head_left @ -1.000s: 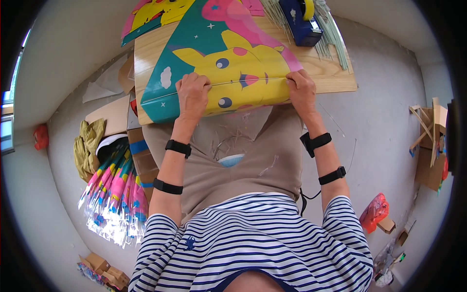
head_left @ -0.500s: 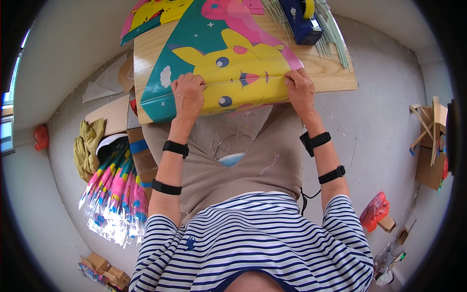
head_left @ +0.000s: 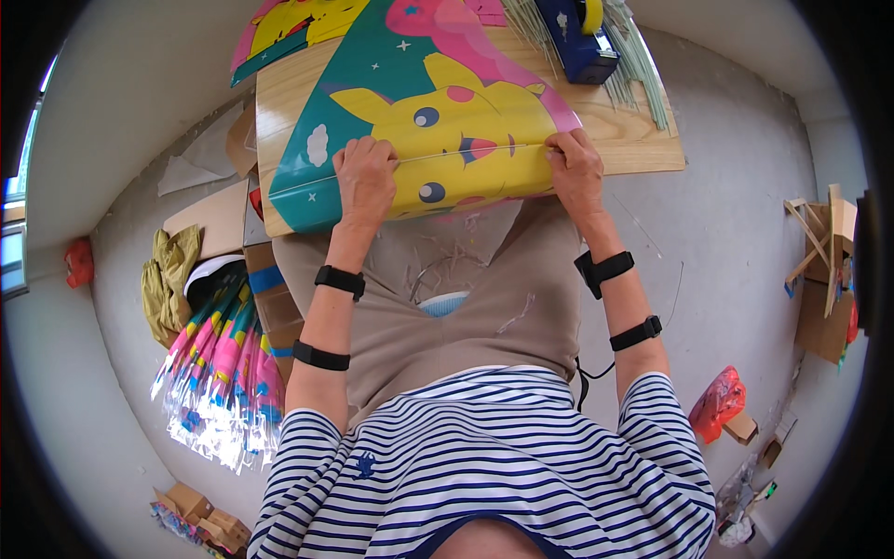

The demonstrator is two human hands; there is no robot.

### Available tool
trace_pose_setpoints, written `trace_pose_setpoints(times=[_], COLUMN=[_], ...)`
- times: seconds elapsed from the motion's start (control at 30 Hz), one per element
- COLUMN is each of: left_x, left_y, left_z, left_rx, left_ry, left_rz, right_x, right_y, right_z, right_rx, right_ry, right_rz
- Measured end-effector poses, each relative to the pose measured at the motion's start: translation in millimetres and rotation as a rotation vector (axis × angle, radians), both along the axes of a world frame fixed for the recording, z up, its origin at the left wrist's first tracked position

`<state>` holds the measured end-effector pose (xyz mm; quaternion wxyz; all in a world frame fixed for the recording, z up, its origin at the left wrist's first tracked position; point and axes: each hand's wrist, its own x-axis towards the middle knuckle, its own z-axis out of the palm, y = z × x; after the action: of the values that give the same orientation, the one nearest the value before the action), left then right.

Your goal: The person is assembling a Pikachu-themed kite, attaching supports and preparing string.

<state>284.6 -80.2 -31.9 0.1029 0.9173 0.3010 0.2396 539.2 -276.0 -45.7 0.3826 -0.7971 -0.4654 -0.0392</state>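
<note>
A glossy printed plastic sheet, teal and pink with a large yellow cartoon face, lies over the near part of the table. A thin, straight pale line runs across it from left to right, close to its near edge. My left hand has its fingers closed on the sheet along that line, left of the face. At the sheet's right edge, my right hand pinches it at the line's other end. The part beyond the line bends down toward my lap. What lies under my fingertips is hidden.
On the wooden table stand a blue tape dispenser and a bundle of thin pale sticks. Another printed sheet lies at the far left. Rolled, colourful printed pieces and cardboard boxes are on my left.
My left hand has shifted slightly right along the line on the sheet. My right hand stays almost where it was at the right edge.
</note>
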Motion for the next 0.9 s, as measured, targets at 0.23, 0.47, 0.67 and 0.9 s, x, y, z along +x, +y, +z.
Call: trace_pose_setpoints(times=[0.23, 0.47, 0.67, 0.9], left_x=[1.2, 2.1, 5.1, 4.2], left_y=[2.4, 4.8, 2.9, 3.0], left_z=[-0.5, -3.5, -2.1, -3.7], left_rx=[-0.014, 0.008, 0.023, 0.032], left_ry=[-0.022, -0.015, 0.001, 0.025], left_rz=[-0.052, -0.071, -0.064, -0.052], right_x=[0.0, -0.4, -0.8, -0.4], right_y=[-0.6, -0.7, -0.8, -1.1], right_z=[-1.0, -0.8, -0.9, -1.9], right_rx=[0.004, -0.008, -0.008, -0.009], right_ry=[0.013, 0.025, 0.023, 0.035], right_rz=[-0.002, -0.012, -0.015, -0.022])
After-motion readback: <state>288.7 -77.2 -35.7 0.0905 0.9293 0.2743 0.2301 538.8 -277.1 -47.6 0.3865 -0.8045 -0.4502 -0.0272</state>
